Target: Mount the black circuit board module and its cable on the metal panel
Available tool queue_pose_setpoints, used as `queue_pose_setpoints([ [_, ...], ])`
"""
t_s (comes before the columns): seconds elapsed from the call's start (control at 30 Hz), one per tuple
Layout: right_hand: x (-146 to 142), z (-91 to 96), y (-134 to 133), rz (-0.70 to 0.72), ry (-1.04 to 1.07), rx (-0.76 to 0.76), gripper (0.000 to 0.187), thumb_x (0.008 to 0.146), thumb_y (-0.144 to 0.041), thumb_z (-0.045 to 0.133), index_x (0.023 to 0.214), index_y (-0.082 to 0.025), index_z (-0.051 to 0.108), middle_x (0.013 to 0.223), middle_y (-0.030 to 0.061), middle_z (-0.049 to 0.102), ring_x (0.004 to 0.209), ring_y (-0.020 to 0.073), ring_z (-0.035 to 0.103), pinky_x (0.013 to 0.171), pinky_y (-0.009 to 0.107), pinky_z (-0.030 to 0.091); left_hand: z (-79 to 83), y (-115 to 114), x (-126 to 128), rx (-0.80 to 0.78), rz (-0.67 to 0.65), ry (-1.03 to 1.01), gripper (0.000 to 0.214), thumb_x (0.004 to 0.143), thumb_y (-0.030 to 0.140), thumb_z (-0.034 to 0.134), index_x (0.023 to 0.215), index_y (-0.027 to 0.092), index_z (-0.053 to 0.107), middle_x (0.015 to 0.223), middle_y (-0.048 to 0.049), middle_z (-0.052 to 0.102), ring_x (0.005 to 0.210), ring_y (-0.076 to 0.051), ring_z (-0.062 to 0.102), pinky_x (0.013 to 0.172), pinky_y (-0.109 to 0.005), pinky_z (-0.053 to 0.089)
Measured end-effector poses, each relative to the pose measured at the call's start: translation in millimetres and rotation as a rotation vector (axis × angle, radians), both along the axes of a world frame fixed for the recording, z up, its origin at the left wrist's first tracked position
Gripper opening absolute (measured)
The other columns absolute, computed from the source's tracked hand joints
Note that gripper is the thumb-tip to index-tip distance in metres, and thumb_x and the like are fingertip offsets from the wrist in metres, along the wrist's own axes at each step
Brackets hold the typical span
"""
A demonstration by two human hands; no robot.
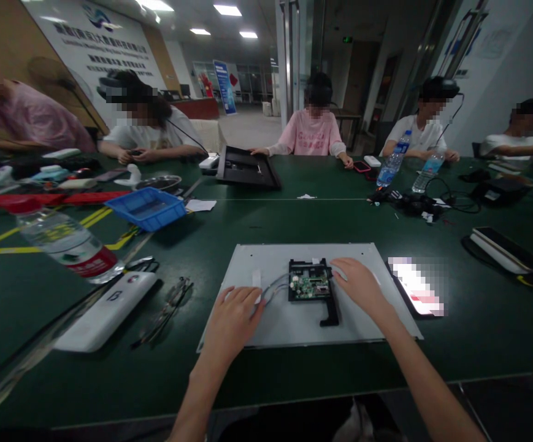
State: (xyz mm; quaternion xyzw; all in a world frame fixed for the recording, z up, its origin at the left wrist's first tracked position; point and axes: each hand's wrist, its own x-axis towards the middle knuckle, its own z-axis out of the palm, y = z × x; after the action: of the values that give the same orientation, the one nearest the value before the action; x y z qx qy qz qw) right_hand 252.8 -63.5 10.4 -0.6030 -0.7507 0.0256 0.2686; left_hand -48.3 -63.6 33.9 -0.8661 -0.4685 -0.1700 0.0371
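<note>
A grey metal panel [294, 319] lies flat on the green table [257, 227] in front of me. Near its middle sits a green circuit board [310, 285] in a black frame, with thin wires [273, 286] running off to its left. My left hand [235, 319] rests palm down on the panel's left part, fingers stretched toward the wires. My right hand [358, 285] lies on the panel just right of the circuit board, fingertips touching the board's right edge. Neither hand holds anything.
A lit phone [417, 288] lies right of the panel. To the left are a white power bank [110, 310], tweezers [165, 310], a lying water bottle [64, 239] and a blue tray [148, 207]. Several other people sit around the table's far side with a black monitor shell [245, 167].
</note>
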Motion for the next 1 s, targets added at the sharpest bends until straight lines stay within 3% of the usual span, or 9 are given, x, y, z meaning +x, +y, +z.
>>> queue_pose_setpoints([
  [0.13, -19.2, 4.4, 32.7, 0.062, -0.114, -0.09, 0.024, 0.088, -0.02, 0.048, 0.106, -0.018, 0.064, 0.107, 0.0094, 0.066, 0.105, 0.0193, 0.057, 0.09, 0.031, 0.043, 2.2, 3.9, 43.8, -0.056, -0.064, -0.11, 0.038, 0.089, 0.027, 0.046, 0.127, 0.019, 0.046, 0.125, -0.0097, 0.056, 0.113, -0.025, 0.052, 0.097, -0.043, 0.038],
  [0.3, -30.0, 0.4, 49.6, 0.034, -0.201, -0.16, 0.02, 0.087, -0.017, 0.048, 0.089, -0.018, 0.069, 0.092, 0.0101, 0.069, 0.092, 0.019, 0.062, 0.081, 0.026, 0.044, -3.7, 35.1, 78.8, -0.198, -0.093, -0.261, 0.06, 0.084, 0.028, 0.053, 0.137, 0.012, 0.03, 0.135, -0.0156, 0.044, 0.123, -0.026, 0.044, 0.102, -0.04, 0.037],
  [0.5, -29.4, -1.0, 54.2, -0.027, -0.2, -0.143, 0.025, 0.09, -0.017, 0.043, 0.094, -0.019, 0.068, 0.094, 0.0082, 0.069, 0.091, 0.0189, 0.062, 0.078, 0.026, 0.043, -20.8, 63.8, 77.6, -0.325, -0.175, -0.367, 0.065, 0.082, 0.032, 0.055, 0.138, 0.012, 0.027, 0.139, -0.0178, 0.038, 0.129, -0.026, 0.037, 0.107, -0.041, 0.031],
  [0.63, -19.7, -0.5, 56.6, -0.126, -0.18, -0.065, 0.028, 0.091, -0.018, 0.04, 0.105, -0.018, 0.063, 0.108, 0.0084, 0.065, 0.101, 0.0195, 0.056, 0.085, 0.028, 0.04, -29.6, 62.0, 74.5, -0.4, -0.201, -0.419, 0.071, 0.082, 0.039, 0.056, 0.14, 0.013, 0.023, 0.143, -0.0166, 0.032, 0.133, -0.026, 0.032, 0.109, -0.041, 0.028],
  [0.73, -12.5, -5.2, 57.9, -0.189, -0.166, -0.084, 0.026, 0.09, -0.017, 0.042, 0.102, -0.017, 0.065, 0.107, 0.0092, 0.065, 0.103, 0.0201, 0.055, 0.088, 0.028, 0.037, -33.3, 60.9, 73.7, -0.444, -0.202, -0.445, 0.076, 0.081, 0.042, 0.058, 0.141, 0.015, 0.02, 0.144, -0.0153, 0.031, 0.134, -0.026, 0.03, 0.111, -0.041, 0.026],
  [1.0, -0.4, -20.2, 59.0, -0.153, -0.117, -0.165, 0.026, 0.09, -0.018, 0.042, 0.103, -0.019, 0.065, 0.106, 0.0068, 0.066, 0.1, 0.0172, 0.057, 0.086, 0.025, 0.038, -38.0, 63.6, 72.1, -0.476, -0.218, -0.465, 0.081, 0.079, 0.043, 0.059, 0.143, 0.019, 0.016, 0.147, -0.012, 0.027, 0.135, -0.028, 0.027, 0.111, -0.044, 0.025],
])
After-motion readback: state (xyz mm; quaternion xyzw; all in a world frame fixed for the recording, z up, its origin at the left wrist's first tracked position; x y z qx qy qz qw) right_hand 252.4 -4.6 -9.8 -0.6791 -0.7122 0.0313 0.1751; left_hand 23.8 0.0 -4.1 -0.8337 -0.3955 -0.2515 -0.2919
